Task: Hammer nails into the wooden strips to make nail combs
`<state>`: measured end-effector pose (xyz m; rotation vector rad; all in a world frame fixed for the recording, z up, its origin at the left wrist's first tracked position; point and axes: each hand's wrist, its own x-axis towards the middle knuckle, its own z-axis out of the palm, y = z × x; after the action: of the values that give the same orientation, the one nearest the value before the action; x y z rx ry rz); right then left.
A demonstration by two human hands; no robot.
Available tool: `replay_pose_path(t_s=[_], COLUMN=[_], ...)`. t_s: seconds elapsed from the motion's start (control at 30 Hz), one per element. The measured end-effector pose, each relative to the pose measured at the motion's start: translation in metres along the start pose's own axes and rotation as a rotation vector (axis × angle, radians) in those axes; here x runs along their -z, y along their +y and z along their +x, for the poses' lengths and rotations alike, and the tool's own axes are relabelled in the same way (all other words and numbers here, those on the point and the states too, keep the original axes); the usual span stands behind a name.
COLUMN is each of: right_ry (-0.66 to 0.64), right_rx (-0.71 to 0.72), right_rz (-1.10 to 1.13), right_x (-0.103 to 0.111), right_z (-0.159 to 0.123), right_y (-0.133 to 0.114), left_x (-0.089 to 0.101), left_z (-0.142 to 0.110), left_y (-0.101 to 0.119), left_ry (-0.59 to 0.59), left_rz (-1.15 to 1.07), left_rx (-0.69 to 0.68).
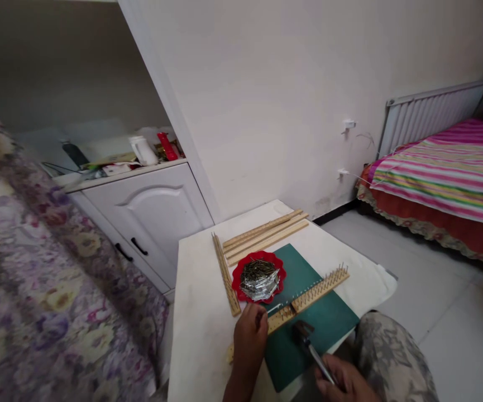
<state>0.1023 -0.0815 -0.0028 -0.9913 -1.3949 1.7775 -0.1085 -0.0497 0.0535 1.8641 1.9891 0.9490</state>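
Note:
My right hand (342, 379) is wrapped round the handle of a hammer (314, 352), whose dark head is over the green mat (289, 363). A wooden strip (281, 321) lies slantwise across the mat, with rows of upright nails (323, 285) along its middle and far right part; its near left end shows small holes. My left hand (252, 332) is at the strip's left part, fingers pinched together. A thin pale nail (275, 307) seems to stick out from the fingertips. Just beyond that hand sits a red scalloped dish (235, 279) heaped with loose nails (260, 276).
More wooden strips (266, 231) lie at the table's back, and another strip (225, 276) lies left of the dish. The white table (195, 329) stands against the wall. A floral curtain (77, 312) hangs left; a bed (446, 173) stands right. My knee (392, 352) is beside the table.

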Motion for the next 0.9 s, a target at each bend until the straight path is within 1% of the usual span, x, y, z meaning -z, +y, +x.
replay_pose_path(t_s=[0.1,0.13,0.23,0.37,0.43,0.5,0.57,0.67,0.77,0.83,0.9], right_ry=[0.112,0.162,0.25,0.259,0.257,0.248,0.235,0.214,0.175,0.156,0.145], right_rx=[0.031,0.04,0.031,0.012,-0.002,-0.008,0.007,0.008,-0.025,-0.001,0.045], right_rz=[0.017,0.013,0.017,0.056,0.07,0.077,0.088,0.089,0.067,0.051,0.052], right_x=[0.001,0.002,0.002,0.002,0.003,0.004,0.004,0.001,-0.003,-0.004,-0.005], right_z=[-0.003,-0.004,-0.004,-0.005,-0.005,-0.006,-0.006,-0.007,-0.009,-0.009,-0.009], right_y=[-0.014,-0.018,-0.025,-0.022,-0.018,-0.015,-0.013,-0.014,-0.016,-0.017,-0.017], left_x=[-0.003,-0.006,-0.013,-0.014,-0.012,-0.012,-0.016,-0.029,-0.045,-0.054,-0.058], left_z=[-0.026,-0.033,-0.05,-0.056,-0.055,-0.054,-0.053,-0.055,-0.058,-0.061,-0.063], left_y=[0.01,0.014,0.024,0.032,0.034,0.035,0.035,0.033,0.032,0.033,0.033], left_ry=[-0.122,-0.166,-0.278,-0.348,-0.355,-0.347,-0.308,-0.26,-0.294,-0.327,-0.351], left_rz=[-0.132,-0.157,-0.192,-0.229,-0.253,-0.286,-0.344,-0.555,-0.837,-0.958,-1.014], left_rx=[-0.025,-0.042,-0.103,-0.163,-0.182,-0.174,-0.119,0.055,0.243,0.304,0.323])
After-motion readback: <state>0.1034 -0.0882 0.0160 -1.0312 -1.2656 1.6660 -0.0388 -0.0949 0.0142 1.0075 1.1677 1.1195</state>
